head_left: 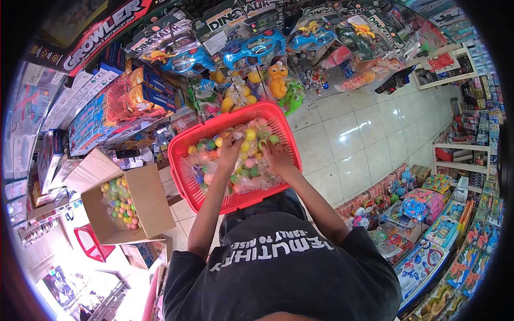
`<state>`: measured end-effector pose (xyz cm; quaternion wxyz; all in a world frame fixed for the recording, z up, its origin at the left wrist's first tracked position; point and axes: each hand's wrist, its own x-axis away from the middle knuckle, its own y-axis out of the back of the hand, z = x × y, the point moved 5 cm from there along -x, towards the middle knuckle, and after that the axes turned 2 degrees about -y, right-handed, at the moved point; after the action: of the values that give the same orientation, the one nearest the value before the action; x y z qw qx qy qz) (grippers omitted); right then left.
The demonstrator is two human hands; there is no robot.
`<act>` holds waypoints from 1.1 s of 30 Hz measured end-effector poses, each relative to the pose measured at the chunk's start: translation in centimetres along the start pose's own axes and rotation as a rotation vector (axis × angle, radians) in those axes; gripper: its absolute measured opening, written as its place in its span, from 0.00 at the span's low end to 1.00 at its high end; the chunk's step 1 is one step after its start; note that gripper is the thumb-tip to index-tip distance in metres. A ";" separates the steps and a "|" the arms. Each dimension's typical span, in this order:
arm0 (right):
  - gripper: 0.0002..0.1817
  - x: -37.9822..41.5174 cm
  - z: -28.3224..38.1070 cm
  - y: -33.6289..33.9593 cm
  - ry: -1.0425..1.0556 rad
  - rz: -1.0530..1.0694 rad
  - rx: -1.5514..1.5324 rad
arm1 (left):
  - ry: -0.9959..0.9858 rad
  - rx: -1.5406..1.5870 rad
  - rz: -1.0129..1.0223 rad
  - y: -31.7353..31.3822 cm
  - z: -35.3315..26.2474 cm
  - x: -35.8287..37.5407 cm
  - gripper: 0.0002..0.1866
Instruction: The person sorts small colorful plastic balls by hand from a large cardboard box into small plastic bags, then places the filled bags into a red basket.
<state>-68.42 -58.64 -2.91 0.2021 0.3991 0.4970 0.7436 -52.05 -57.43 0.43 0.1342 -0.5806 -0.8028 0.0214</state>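
Observation:
A red plastic basket [179, 160] in front of my body holds many small colourful balls [249, 155] packed in clear plastic bags. My left hand [230, 150] is over the middle of the basket, its thumb and fingers pinched on a clear plastic bag [239, 137]. To its right, my right hand [277, 159] rests on the bagged balls with fingers spread, beside a green ball [274, 139]. Whether those fingertips grip anything is hard to make out.
An open cardboard box [152, 200] with more bagged balls stands at left. Packaged toys [254, 48] hang beyond the basket, near orange and green toy figures [278, 80]. Shelves and toy boxes [423, 267] line the right side of the tiled floor [348, 134].

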 end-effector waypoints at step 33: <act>0.43 1.5 -0.3 0.0 -0.109 -0.028 -0.249 | -0.362 -0.999 0.355 -5.7 5.1 -4.3 0.20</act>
<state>-69.54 -57.75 -2.36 0.2870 0.4037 0.3948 0.7738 -57.34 -62.69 -4.22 -0.3026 -0.6869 -0.6157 -0.2398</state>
